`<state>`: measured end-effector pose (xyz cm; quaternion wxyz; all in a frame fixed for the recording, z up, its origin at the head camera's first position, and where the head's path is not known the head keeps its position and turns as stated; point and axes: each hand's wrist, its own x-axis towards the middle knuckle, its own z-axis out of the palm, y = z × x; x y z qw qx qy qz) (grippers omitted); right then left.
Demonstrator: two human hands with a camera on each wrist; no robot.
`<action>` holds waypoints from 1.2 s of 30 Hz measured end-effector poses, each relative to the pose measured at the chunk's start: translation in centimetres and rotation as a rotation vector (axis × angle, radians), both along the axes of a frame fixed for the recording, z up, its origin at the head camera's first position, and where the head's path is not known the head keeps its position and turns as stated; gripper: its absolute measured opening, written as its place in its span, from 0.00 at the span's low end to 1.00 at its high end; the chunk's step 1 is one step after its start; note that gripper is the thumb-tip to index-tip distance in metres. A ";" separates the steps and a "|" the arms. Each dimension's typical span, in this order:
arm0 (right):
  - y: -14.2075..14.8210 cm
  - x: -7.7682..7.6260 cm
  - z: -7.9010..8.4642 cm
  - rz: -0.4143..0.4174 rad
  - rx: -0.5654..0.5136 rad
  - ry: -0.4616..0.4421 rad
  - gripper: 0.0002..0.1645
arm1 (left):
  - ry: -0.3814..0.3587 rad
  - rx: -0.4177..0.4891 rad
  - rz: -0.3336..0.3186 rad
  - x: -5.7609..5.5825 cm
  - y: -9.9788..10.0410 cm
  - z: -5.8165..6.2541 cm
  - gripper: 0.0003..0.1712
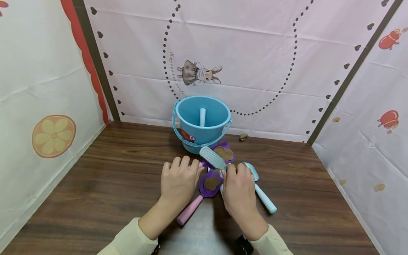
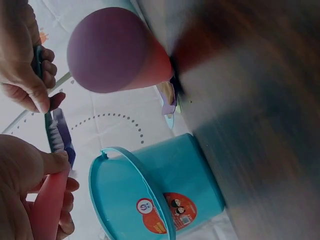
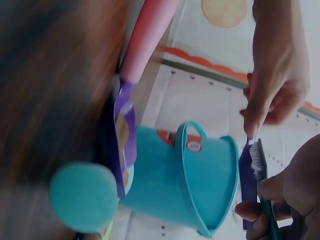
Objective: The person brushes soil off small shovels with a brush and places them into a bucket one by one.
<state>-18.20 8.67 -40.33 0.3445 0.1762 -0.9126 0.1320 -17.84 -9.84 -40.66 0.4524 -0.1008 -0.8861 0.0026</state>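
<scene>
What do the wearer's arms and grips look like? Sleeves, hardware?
Left sleeve and right sleeve: pale cream, plain where visible. A black fitting shows by the right one, a sliver of another by the left. Left grip, right grip: no gloves or rings visible.

You're at a tabletop booth (image 1: 242,60), cloth-screened
Printed cloth walls (image 1: 134,95) rise along the left, back and right edges of your wood-grain table (image 1: 105,184).
</scene>
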 end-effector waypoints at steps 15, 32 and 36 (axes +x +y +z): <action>0.4 0.3 0.4 0.087 -0.050 -0.051 0.14 | -0.051 0.047 0.002 -0.2 -0.5 -0.4 0.18; 0.9 -0.8 -0.4 0.039 -0.045 -0.008 0.14 | -0.047 0.098 -0.016 -0.1 -0.6 0.1 0.16; 1.5 -1.3 -0.1 -0.006 -0.053 -0.035 0.13 | -0.056 0.101 -0.013 0.0 -0.8 0.0 0.16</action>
